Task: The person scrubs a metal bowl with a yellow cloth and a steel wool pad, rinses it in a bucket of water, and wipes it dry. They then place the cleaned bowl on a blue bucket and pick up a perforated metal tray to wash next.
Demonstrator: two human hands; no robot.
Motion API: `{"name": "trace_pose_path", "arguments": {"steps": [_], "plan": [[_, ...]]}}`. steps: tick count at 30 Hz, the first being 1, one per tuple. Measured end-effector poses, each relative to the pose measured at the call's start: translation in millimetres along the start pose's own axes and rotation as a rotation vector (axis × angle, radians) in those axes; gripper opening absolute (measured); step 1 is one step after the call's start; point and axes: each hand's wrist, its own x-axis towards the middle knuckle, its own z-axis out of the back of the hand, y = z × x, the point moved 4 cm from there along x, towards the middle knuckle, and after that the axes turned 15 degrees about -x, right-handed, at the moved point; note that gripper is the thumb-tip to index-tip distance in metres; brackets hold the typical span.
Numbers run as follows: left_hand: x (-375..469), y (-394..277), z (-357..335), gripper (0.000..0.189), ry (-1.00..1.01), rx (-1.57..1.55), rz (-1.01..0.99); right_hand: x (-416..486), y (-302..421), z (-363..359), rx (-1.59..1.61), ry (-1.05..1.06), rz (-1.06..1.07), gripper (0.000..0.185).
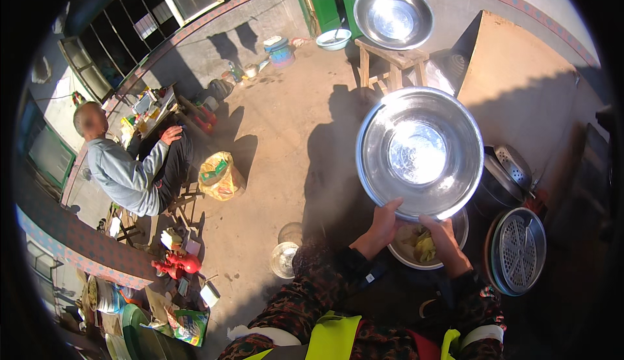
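Observation:
A shiny stainless steel basin [419, 153] is tilted in front of me, its inside catching bright sunlight. My left hand [382, 229] grips its near rim, thumb over the edge. Just to the right, my right hand [444, 243] holds the same rim, also with the thumb on top. Partly hidden beneath it is another metal basin [460, 235] with a crumpled yellow-green thing [425, 247] inside; whether that is cloth or leaves I cannot tell.
Another steel basin [394, 16] rests on a wooden stool [392, 58] ahead. Steamer trays [520, 253] and pots [497, 179] stand at right, near a leaning board [516, 72]. A person [129, 170] sits at left by a yellow-lined bin [222, 179]. A clear bowl [284, 260] lies on the ground.

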Motion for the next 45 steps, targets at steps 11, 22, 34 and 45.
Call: {"name": "trace_pose_path", "arguments": {"steps": [11, 22, 34, 45], "plan": [[36.8, -17.1, 48.7, 0.028, -0.102, 0.259, -0.315, 13.3, 51.2, 95.5, 0.447, -0.600, 0.257, 0.033], [9.3, 35.2, 23.6, 0.067, 0.265, 0.681, -0.258, 45.1, 7.7, 44.7, -0.123, -0.304, 0.143, 0.056], [12.2, 3.5, 29.7, 0.034, 0.132, 0.684, -0.396, 26.5, 27.3, 72.9, -1.651, -0.195, 0.199, 0.043], [-9.6, -78.4, 77.1, 0.028, -0.264, 0.618, -0.254, -22.7, 49.3, 140.6, 0.098, -0.729, 0.323, 0.020]]}}
